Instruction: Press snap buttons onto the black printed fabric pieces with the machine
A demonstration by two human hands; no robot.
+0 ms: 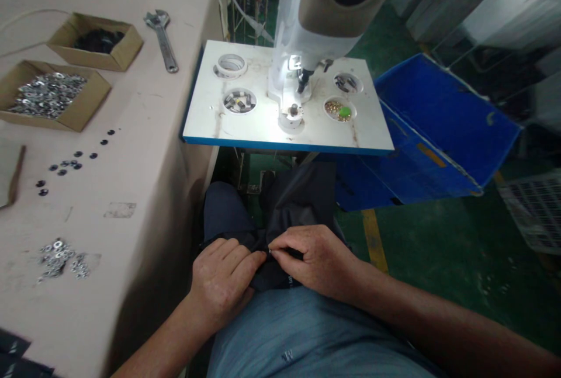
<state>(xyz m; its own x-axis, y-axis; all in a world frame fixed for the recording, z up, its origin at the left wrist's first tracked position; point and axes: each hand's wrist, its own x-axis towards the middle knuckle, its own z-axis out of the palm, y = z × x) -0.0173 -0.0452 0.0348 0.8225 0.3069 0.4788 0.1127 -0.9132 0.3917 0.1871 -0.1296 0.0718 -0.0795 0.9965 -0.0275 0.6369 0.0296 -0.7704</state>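
Observation:
Dark trousers or a similar dark garment [302, 191] lies across my lap. My left hand [223, 276] is closed on the cloth, its thumb pressed to the fabric and its fingers curled. Opposite it, my right hand [315, 258] pinches a tiny shiny metal piece [270, 252] between thumb and forefinger, right at the cloth near my left thumb. The piece is too small to name for certain; it looks like a snap part. Whether it is fixed to the fabric I cannot tell.
Ahead stands a pressing machine [324, 16] over a white board [254, 132] with cups of small parts. On the left table [149, 185] are cardboard trays [94, 103], a wrench [163, 39], dark caps and loose metal rings [56, 258]. A blue bin [447, 127] stands right.

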